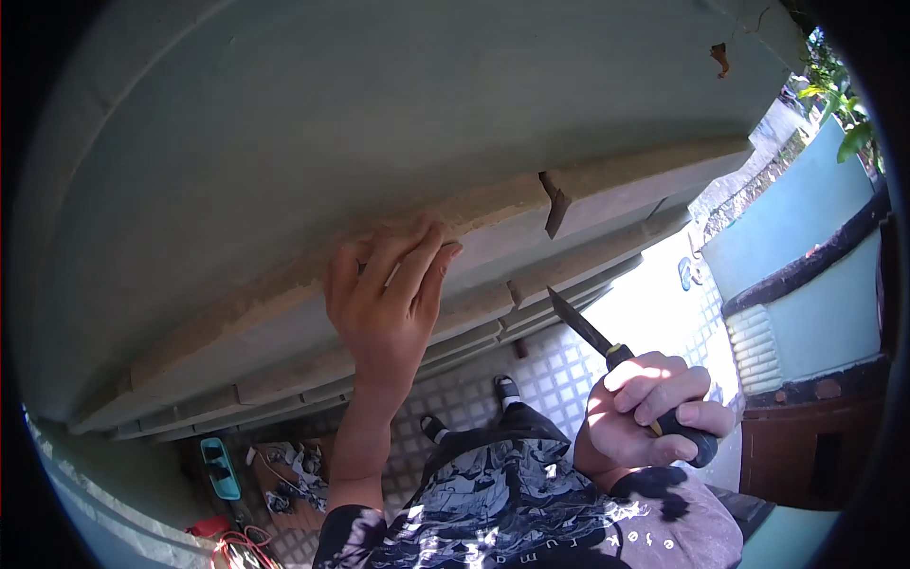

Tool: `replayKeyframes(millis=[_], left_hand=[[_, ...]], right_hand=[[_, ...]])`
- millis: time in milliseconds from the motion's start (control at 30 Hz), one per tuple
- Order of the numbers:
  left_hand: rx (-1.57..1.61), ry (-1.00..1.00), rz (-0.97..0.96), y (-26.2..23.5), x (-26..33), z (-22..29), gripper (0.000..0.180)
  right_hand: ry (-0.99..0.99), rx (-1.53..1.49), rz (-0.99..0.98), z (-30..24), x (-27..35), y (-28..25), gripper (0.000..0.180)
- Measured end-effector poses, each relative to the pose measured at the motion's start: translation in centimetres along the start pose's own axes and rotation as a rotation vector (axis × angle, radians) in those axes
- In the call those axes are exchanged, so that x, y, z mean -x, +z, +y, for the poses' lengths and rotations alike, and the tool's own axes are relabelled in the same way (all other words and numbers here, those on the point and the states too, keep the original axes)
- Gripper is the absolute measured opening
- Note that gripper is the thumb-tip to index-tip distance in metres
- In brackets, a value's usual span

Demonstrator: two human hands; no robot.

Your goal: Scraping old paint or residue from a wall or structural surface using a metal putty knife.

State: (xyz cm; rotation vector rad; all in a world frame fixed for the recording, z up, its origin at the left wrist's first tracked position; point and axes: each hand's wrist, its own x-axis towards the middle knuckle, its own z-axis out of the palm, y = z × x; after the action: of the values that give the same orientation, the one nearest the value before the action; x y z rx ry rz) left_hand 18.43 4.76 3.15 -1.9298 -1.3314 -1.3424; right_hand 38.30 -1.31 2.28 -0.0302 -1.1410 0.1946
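Observation:
My left hand (pixel 387 294) rests on the edge of a stepped, pale painted ledge (pixel 654 171) that runs below a large grey-green surface (pixel 427 95). Its fingers are stretched out and somewhat apart, holding nothing. In my right hand (pixel 645 408) is a knife (pixel 583 325) with a narrow, pointed dark blade and a black-and-yellow handle. The fist wraps round the handle, and the blade points up and left, appearing apart from the ledge. A dark, jagged gap (pixel 555 204) cuts across the ledge to the right of my left hand.
Below lies a tiled floor (pixel 550 379), where my feet stand in sandals. At lower left are a teal tray (pixel 220 469), a brown board (pixel 289 512) with crumpled items and a red cord (pixel 245 550). A light-blue wall (pixel 796 209) with dark trim rises at right, near green leaves (pixel 853 140).

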Motion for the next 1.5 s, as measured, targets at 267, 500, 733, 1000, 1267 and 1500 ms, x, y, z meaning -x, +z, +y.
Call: replayKeyframes(millis=[267, 500, 733, 1000, 1267, 1500], left_hand=[[-0.319, -0.155, 0.298, -3.1, 1.8, -1.6, 0.024], [-0.735, -0.213, 0.522, -8.9, 3.8, -4.7, 0.030], [-0.739, -0.107, 0.430, -12.1, 4.4, -10.3, 0.032], [-0.436, 0.071, 0.400, -11.7, 6.7, -16.1, 0.022], [-0.379, -0.032, 0.461, -11.6, 6.3, -15.4, 0.017], [-0.359, -0.071, 0.491, -11.1, 6.1, -15.3, 0.017]], right_hand=[[0.118, -0.232, -0.122, 2.5, -2.3, -2.7, 0.031], [0.171, -0.375, 0.156, 4.2, -3.5, -2.5, 0.046], [0.325, -0.745, -0.073, 8.1, -4.6, 1.9, 0.031], [0.183, -0.788, -0.245, 10.1, -5.2, 8.0, 0.034], [0.234, -0.961, -0.047, 8.7, -3.9, 10.5, 0.037], [0.224, -0.855, -0.437, 8.6, -4.9, 10.1, 0.068]])
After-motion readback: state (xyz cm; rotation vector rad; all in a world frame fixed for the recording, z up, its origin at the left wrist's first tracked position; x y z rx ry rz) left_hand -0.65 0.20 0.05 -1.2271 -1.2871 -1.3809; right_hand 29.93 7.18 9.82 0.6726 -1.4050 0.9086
